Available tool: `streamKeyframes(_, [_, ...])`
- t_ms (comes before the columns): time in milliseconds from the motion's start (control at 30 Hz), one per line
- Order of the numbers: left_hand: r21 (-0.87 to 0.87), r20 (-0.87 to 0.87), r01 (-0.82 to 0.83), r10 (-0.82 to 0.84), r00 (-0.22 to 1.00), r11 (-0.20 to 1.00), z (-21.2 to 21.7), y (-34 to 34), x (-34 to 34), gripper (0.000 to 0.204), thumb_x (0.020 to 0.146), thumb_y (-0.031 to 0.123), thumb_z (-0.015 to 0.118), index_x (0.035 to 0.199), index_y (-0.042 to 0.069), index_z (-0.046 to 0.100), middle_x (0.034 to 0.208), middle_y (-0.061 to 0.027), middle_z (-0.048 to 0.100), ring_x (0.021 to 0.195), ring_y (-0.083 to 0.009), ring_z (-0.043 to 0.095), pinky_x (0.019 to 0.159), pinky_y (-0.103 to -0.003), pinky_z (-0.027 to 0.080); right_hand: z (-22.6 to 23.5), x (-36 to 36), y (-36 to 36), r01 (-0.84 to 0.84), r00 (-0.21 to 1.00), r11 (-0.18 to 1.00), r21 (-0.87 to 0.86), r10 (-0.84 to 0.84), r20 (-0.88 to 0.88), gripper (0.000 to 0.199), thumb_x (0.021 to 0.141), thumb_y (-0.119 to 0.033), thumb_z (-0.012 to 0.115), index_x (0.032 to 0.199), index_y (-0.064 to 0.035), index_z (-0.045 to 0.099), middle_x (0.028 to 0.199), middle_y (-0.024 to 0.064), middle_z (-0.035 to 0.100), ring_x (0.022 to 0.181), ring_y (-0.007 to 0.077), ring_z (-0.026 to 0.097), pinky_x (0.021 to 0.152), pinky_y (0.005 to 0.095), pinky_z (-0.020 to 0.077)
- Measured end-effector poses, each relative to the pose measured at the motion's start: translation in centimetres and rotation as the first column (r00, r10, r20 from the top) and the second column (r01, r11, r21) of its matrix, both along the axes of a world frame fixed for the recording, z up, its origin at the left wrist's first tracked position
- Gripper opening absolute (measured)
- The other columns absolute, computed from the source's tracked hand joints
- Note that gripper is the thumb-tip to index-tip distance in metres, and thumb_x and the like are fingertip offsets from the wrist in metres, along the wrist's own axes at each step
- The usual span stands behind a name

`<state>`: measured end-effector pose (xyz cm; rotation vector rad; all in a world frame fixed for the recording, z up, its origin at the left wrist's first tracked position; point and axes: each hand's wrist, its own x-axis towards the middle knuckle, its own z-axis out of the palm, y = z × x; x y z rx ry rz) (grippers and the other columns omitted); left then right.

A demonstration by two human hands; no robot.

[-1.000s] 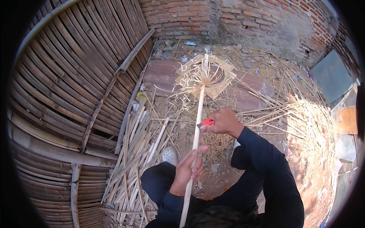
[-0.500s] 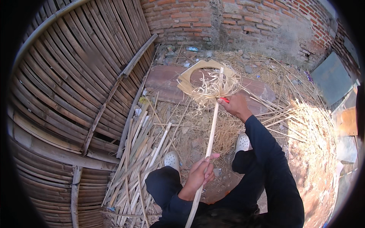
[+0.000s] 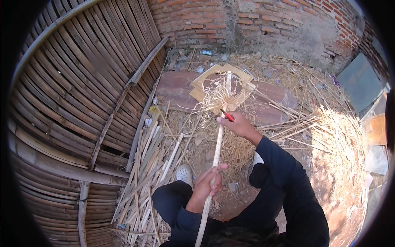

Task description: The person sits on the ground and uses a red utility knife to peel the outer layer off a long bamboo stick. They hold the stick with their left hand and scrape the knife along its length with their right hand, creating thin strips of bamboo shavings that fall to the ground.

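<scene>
A long pale wooden stick [image 3: 218, 146], perhaps split bamboo, slants from my lap away to the ground ahead. My left hand [image 3: 207, 185] is wrapped round its near half. Farther up, my right hand [image 3: 239, 125] grips a small red-handled knife [image 3: 229, 117], its short dark blade close against the stick and the thumb along the wood. Beyond the blade, a thick cluster of curled shavings [image 3: 225, 96] fans out, still attached round the stick. The far tip rises past them, in front of a pale board with a large round cut-out [image 3: 200, 79].
A reddish-brown slab [image 3: 173, 88] lies beneath the board. To the left, split strips [image 3: 142, 181] are heaped by a bamboo slat wall [image 3: 82, 82]. A brick wall [image 3: 197, 24] stands at the back. Straw and thin sticks [image 3: 302, 123] litter the ground at right.
My right hand with the knife has come slightly nearer and left along the stick, its blade now showing. The stick and shavings have shifted left; my left hand still holds on.
</scene>
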<state>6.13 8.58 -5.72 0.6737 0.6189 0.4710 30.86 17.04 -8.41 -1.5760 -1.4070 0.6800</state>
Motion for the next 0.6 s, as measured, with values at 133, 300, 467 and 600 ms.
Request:
streamKeyframes(133, [0.077, -0.068, 0.019, -0.014, 0.998, 0.997, -1.0, 0.0, 0.9, 0.038, 0.101, 0.023, 0.031, 0.123, -0.003, 0.047, 0.057, 0.0008, 0.043, 0.039, -0.0079, 0.035, 0.046, -0.022, 0.034, 2.0, -0.7, -1.1, 0.035, 0.85, 0.982, -0.186, -0.127, -0.511, 0.032, 0.087, -0.033, 0.067, 0.076, -0.0045, 0.057, 0.057, -0.004, 0.046, 0.045, 0.006, 0.039, 0.043, 0.026, 0.031])
streamKeyframes(300, [0.134, -0.148, 0.013, 0.007, 0.989, 0.991, 1.7, 1.7, 2.9, 0.034, 0.101, 0.022, 0.041, 0.127, 0.002, 0.046, 0.067, 0.0001, 0.05, 0.042, -0.0076, 0.039, 0.045, -0.021, 0.038, 3.1, -0.1, -0.8, 0.088, 0.768, 0.989, -0.116, -0.141, -0.624, 0.032, 0.09, -0.035, 0.062, 0.078, -0.0056, 0.056, 0.057, -0.0049, 0.043, 0.045, 0.0054, 0.037, 0.043, 0.0271, 0.0316])
streamKeyframes(467, [0.27, -0.186, 0.091, -0.041, 0.982, 0.959, 4.3, 5.3, 4.0, 0.035, 0.099, 0.021, 0.046, 0.132, 0.011, 0.043, 0.07, 0.0016, 0.052, 0.042, -0.0034, 0.038, 0.039, -0.019, 0.034, 2.0, -0.4, -0.3, 0.206, 0.963, 0.917, 0.342, -0.128, -0.236, 0.045, 0.09, -0.047, 0.056, 0.078, -0.0041, 0.059, 0.056, 0.0005, 0.051, 0.049, 0.0159, 0.052, 0.048, 0.0343, 0.0397])
streamKeyframes(600, [0.303, -0.173, 0.101, -0.05, 0.984, 0.947, 6.1, 6.8, 4.5, 0.039, 0.099, 0.019, 0.046, 0.136, 0.012, 0.04, 0.07, 0.002, 0.05, 0.042, -0.0035, 0.039, 0.038, -0.018, 0.032, 4.2, -1.0, -2.5, 0.102, 0.937, 0.97, 0.222, -0.169, 0.306, 0.055, 0.084, -0.059, 0.053, 0.07, -0.0069, 0.063, 0.059, 0.0124, 0.059, 0.056, 0.0322, 0.059, 0.051, 0.0392, 0.0439])
